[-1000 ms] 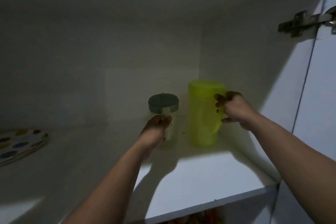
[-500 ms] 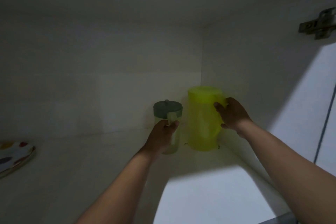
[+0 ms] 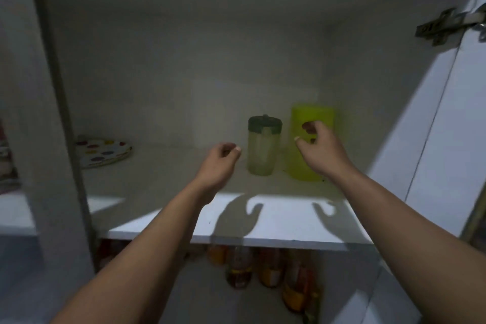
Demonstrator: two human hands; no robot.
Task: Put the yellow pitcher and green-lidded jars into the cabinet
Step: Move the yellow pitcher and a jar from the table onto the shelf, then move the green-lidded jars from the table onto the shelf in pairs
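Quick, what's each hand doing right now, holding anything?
Left hand: open, loosely curled, empty, beside the jar.
Right hand: open, empty, in front of the pitcher.

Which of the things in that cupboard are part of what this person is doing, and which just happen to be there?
Part of the job: translucent yellow plastic pitcher; clear jar with dark green lid.

Just there: white spotted plate on the same shelf; blurry bottles on the shelf below.

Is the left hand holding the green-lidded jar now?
No, the left hand is empty and apart from the green-lidded jar, which stands alone on the shelf.
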